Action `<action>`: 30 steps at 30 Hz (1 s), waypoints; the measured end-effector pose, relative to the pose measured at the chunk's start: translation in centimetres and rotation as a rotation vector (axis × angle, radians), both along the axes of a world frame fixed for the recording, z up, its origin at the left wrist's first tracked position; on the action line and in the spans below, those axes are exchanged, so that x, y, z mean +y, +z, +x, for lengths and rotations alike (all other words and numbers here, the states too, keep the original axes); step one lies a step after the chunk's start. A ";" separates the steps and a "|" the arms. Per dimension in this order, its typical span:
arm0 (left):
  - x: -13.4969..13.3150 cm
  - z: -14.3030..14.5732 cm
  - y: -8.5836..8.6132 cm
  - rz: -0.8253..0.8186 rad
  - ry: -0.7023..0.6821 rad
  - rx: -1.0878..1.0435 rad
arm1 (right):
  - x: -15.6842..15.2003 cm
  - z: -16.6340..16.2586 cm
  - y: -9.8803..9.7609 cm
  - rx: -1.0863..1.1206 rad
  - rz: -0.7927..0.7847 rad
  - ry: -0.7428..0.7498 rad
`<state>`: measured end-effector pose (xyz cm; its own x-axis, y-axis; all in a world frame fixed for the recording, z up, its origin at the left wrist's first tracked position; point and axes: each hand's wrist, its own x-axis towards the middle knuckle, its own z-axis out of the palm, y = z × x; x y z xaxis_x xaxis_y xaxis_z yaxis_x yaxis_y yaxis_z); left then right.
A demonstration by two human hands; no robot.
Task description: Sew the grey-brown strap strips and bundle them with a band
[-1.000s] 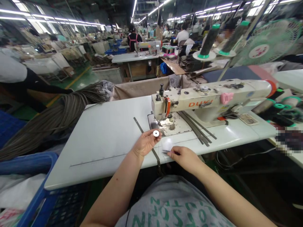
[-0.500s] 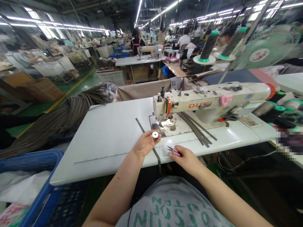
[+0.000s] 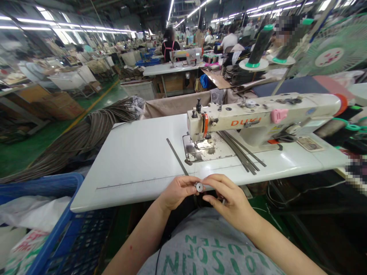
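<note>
In front of my body, near the table's front edge, my left hand (image 3: 180,191) pinches a small round metal bobbin (image 3: 199,187) between thumb and fingertips. My right hand (image 3: 229,194) is beside it, with its index finger close to the bobbin; I cannot tell if it touches. Tucked in the right palm are the thread snips (image 3: 224,201), mostly hidden by the fingers. A dark narrow strip (image 3: 177,156) lies on the white table (image 3: 137,152) and passes down behind my left hand. Beyond my hands stands the sewing machine (image 3: 218,120).
Several dark strips (image 3: 239,152) lie under the machine's arm. A blue crate (image 3: 61,214) with bags stands at the left, below a long bundle of strips (image 3: 86,133). Thread cones (image 3: 259,47) and a fan (image 3: 329,57) are at the back right.
Both hands have moved toward my body and come together. The bobbin is lower, held closer to me. The snips' blades, seen pointing out before, are now hidden by the right hand.
</note>
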<state>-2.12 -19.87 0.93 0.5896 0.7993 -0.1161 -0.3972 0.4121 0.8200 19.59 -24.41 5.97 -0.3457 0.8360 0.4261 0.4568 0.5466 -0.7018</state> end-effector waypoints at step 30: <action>-6.0 0.9 -0.1 0.027 0.275 0.190 | -1.3 -2.2 -2.4 -0.236 0.120 0.030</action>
<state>-1.20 -25.89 0.87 0.3212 0.9299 -0.1792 -0.3299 0.2873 0.8992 17.35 -25.72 3.54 -0.4710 0.7721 0.4266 0.5824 0.6354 -0.5070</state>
